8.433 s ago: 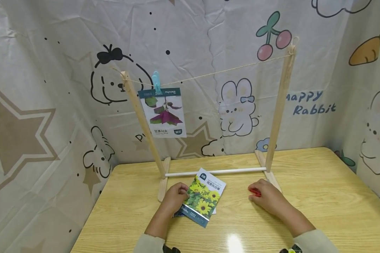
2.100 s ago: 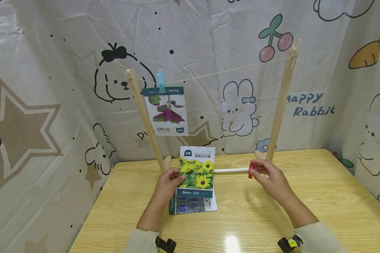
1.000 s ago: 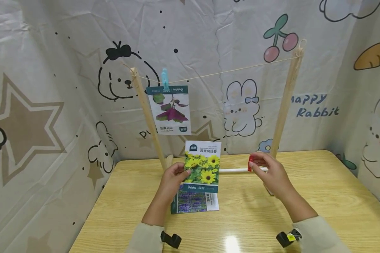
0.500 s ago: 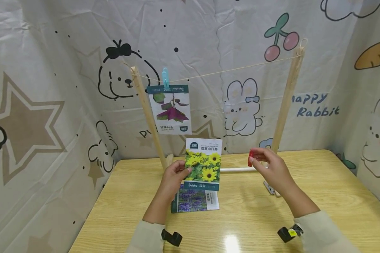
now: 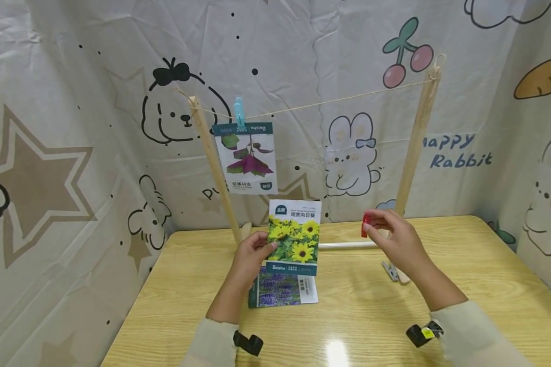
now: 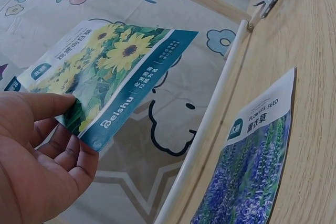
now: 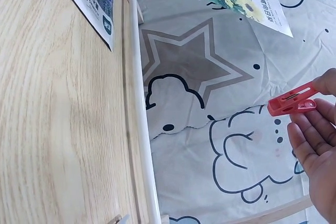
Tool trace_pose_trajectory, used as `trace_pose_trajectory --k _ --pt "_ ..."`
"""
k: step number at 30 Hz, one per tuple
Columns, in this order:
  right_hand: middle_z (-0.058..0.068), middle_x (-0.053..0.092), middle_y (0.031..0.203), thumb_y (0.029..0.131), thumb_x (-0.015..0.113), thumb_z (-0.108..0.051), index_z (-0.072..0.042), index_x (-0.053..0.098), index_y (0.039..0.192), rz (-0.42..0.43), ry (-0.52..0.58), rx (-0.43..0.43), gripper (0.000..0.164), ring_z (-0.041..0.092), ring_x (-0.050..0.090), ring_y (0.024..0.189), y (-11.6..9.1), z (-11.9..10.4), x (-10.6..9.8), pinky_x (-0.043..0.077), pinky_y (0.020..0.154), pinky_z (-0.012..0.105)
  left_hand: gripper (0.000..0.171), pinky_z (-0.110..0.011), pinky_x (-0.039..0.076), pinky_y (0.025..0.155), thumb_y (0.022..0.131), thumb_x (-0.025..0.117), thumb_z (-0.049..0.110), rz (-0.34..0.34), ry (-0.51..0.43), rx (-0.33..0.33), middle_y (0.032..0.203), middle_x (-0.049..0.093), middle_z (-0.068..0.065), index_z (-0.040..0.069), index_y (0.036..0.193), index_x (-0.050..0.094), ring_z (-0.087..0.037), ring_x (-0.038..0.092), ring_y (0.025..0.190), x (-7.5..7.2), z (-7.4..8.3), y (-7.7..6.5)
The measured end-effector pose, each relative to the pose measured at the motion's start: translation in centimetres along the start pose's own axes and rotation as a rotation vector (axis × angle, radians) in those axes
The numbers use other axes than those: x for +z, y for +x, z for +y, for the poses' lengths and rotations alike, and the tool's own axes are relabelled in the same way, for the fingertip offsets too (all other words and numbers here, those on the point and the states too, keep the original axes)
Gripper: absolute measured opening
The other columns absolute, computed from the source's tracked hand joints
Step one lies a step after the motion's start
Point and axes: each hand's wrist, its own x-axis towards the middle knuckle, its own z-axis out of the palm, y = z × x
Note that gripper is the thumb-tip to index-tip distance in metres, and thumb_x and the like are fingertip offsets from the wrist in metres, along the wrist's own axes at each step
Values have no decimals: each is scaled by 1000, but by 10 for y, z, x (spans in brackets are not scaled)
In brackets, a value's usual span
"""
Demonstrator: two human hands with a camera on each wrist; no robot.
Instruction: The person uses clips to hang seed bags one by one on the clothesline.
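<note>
My left hand (image 5: pixel 252 253) pinches the left edge of a seed packet with yellow sunflowers (image 5: pixel 294 237), raised above the table and facing me. My right hand (image 5: pixel 397 239) holds a red clothespin (image 5: pixel 365 225) between thumb and fingers, to the right of the packet; in the right wrist view the clothespin (image 7: pixel 291 100) points away from the fingers with nothing in its tips. A second seed packet, with purple lavender (image 5: pixel 280 290), lies on the table below, partly hidden by the sunflower one. From the string (image 5: pixel 340 100) a purple-leaf packet (image 5: pixel 245 163) hangs upside down by a light blue clothespin (image 5: pixel 239 113).
The string runs between two wooden posts (image 5: pixel 413 148) joined low down by a white rod (image 5: pixel 349 245). A grey clothespin (image 5: pixel 389 271) lies by the right post's foot. Behind the wooden table (image 5: pixel 464 285) hangs a printed cloth (image 5: pixel 289 46).
The sunflower packet has been lifted off the lavender one and turned upright. My right hand has risen with the red clothespin, and the grey clothespin has come into sight beneath it.
</note>
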Motion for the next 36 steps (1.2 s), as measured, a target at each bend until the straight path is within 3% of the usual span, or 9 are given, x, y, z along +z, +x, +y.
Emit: trace_pose_trajectory --k 17,36 --pt "8 67 108 99 67 -16 -2 64 126 19 -6 -35 31 -11 54 95 10 -11 -10 41 85 2 22 -32 51 87 97 69 19 7 0 -24 114 58 -7 9 116 67 -18 58 98 2 10 3" --pt "8 63 111 98 67 -16 -4 63 128 24 -5 -64 32 -11 53 97 16 -22 -21 43 82 1 27 -33 53 89 98 67 20 -24 15 18 119 58 -9 7 122 65 -19 59 104 -1 19 6"
